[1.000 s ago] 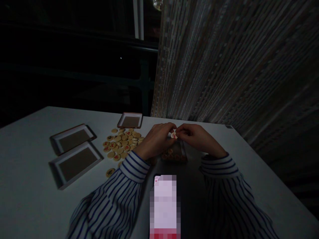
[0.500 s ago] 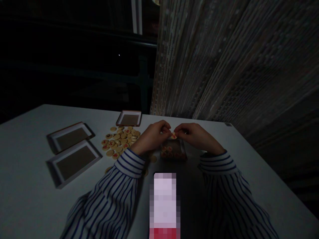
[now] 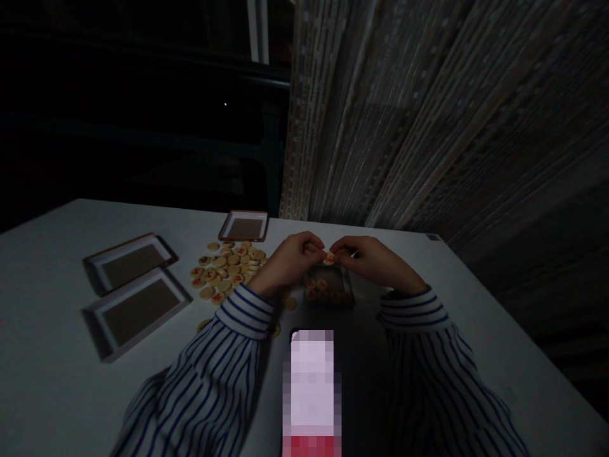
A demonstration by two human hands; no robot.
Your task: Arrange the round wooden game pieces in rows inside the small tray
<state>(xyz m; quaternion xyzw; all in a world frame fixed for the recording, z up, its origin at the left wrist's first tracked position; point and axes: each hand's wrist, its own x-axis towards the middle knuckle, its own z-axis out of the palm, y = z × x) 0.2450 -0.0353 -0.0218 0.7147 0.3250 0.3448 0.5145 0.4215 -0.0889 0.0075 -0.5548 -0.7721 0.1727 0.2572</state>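
Note:
Between the fingertips of both hands is a round wooden xiangqi piece (image 3: 328, 259) with a red character. My left hand (image 3: 295, 259) pinches it from the left, and my right hand (image 3: 368, 259) grips its right side with thumb and finger. Just below them stands a small open box (image 3: 339, 279) holding several red-marked pieces (image 3: 318, 289) along its near side; the hands cover part of its far edge. Left of my left hand lies a loose pile of xiangqi pieces (image 3: 234, 260), some with red or dark characters, others plain side up.
Two open box parts (image 3: 139, 312) lie at the left of the white table (image 3: 47, 279), and another box part (image 3: 243, 227) is behind the pile. A blurred-out phone-like object (image 3: 311, 387) is at the near edge. A string curtain (image 3: 380, 114) hangs behind the table.
The view has shifted slightly, so everything sits a little further left. Both hands keep the piece above the box, and the piece appears turned slightly.

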